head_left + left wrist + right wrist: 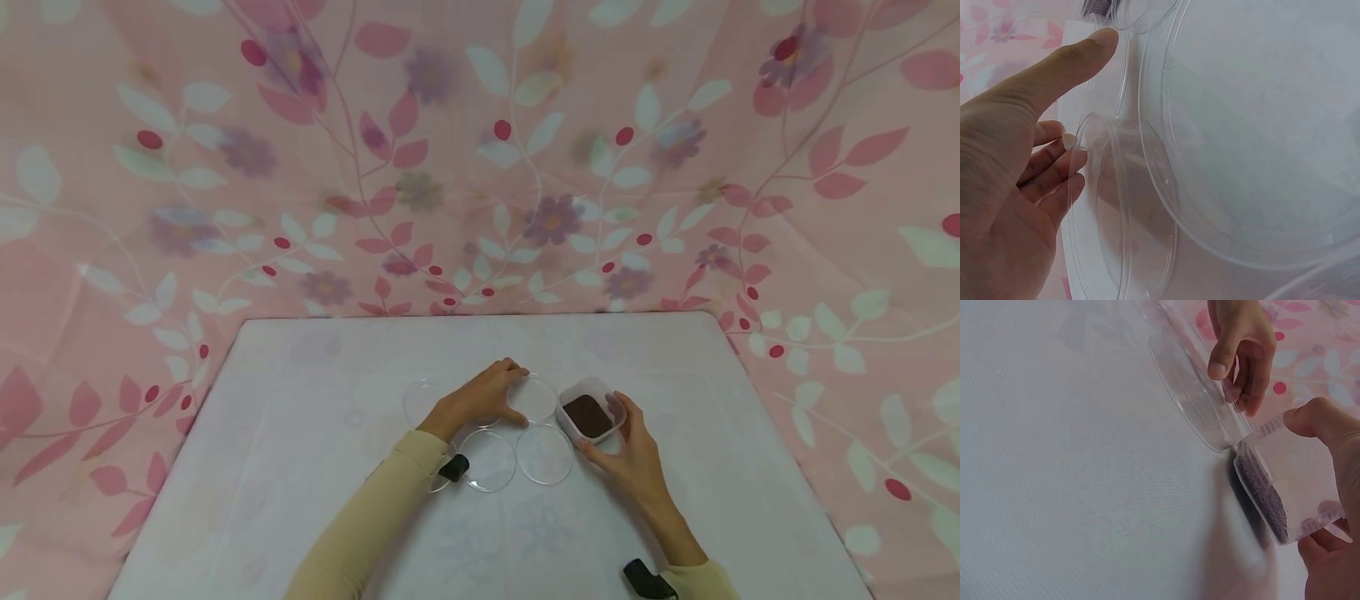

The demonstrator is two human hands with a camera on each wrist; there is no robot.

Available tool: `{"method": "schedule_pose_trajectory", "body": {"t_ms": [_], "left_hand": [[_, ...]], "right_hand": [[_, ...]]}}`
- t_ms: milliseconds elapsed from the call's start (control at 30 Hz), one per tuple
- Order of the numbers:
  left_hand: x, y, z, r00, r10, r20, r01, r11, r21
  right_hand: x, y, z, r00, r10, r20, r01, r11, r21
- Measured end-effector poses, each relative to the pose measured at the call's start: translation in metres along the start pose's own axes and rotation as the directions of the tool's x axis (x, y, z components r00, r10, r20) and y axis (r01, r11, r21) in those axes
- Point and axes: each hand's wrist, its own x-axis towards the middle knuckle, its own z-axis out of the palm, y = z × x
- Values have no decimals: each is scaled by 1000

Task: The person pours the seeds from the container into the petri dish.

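Clear round petri dishes stand close together mid-table, front right one (543, 454), front middle one (489, 460). My left hand (483, 396) is at the back right petri dish (534, 398), thumb at its near edge and fingertips at its far edge. In the left wrist view the thumb (1079, 59) overlaps a clear rim, with the fingers bent below. My right hand (633, 446) grips a small clear plastic box (592, 387) between thumb and fingers, right beside that dish. Dark brown, soil-like material (587, 416) covers the box's bottom.
The white-covered table (315, 517) extends around the dishes. Another dish (420, 400) shows at the back left, partly behind the left hand. A pink floral cloth (480, 208) hangs behind the table and along its sides. Black wrist cameras (648, 579) sit at both cuffs.
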Motion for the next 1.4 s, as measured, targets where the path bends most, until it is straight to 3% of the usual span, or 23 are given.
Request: {"method": "schedule_pose_trajectory", "body": {"t_ms": [567, 900, 1100, 1400], "left_hand": [[1, -4, 0, 1000, 7, -11, -7, 1000, 0], [1, -6, 1, 999, 41, -36, -41, 999, 0], [1, -3, 0, 999, 35, -30, -35, 999, -4], [-3, 0, 1, 1000, 6, -22, -6, 1000, -3]], "right_hand": [[27, -11, -18, 985, -151, -78, 141, 983, -120], [43, -24, -24, 955, -294, -45, 272, 924, -267], [50, -28, -25, 929, -370, 8, 350, 872, -342], [57, -34, -23, 911, -402, 91, 406, 835, -371]]}}
